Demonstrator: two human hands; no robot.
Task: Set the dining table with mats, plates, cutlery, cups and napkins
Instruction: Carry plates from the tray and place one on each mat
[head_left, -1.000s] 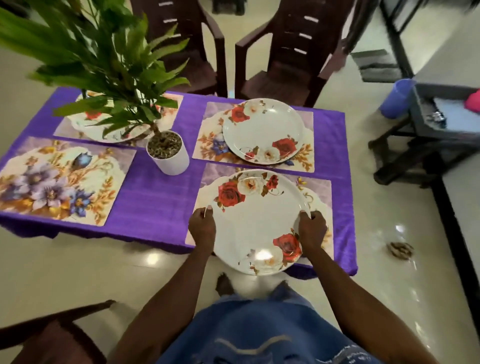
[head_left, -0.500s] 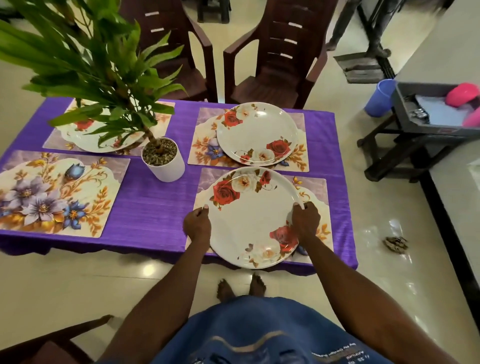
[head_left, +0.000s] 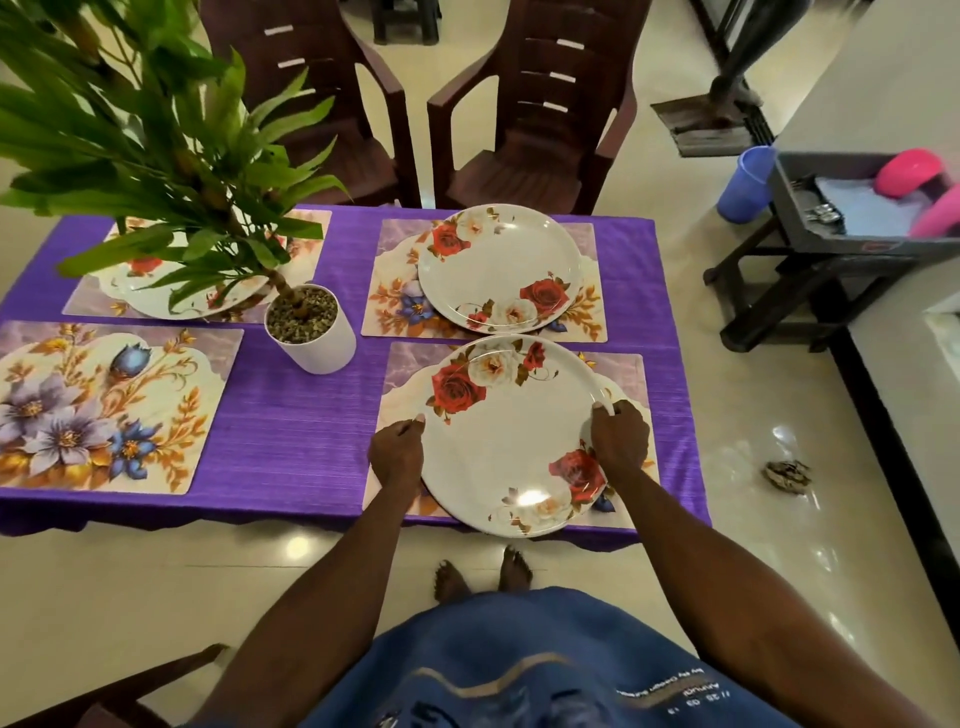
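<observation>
- While three mats already carry or await plates, a bare mat (head_left: 111, 408) printed with purple and blue flowers lies at the table's (head_left: 291, 415) near left corner, with no plate on it.
- Behind it, at the far left corner, a rose-patterned plate (head_left: 156, 291) sits on its mat, half hidden by the leaves of a plant in a white pot (head_left: 311, 332) standing near the table's middle.
- Left hand (head_left: 397, 457) grips the left rim of the near plate (head_left: 511, 434), fingers curled under the edge and thumb on top.
- Round and white, with red and cream roses at its far left and near right, the near plate lies between the two hands over the mat (head_left: 631, 379) at the table's near right corner; whether it rests fully flat or is just above the mat cannot be told.
- Right hand (head_left: 621, 439) pinches the plate's right rim, fingertips curled over the edge.
- With no long axis, the plate sits evenly between the hands; judging from this, release falls to both alike.
- Beyond, a matching plate (head_left: 498, 267) rests on the mat at the far right corner.
- Off the table to the right, a dark tray (head_left: 810, 234) on a stand holds cutlery, cloth and pink cups, a blue cup (head_left: 745, 184) beside it.
</observation>
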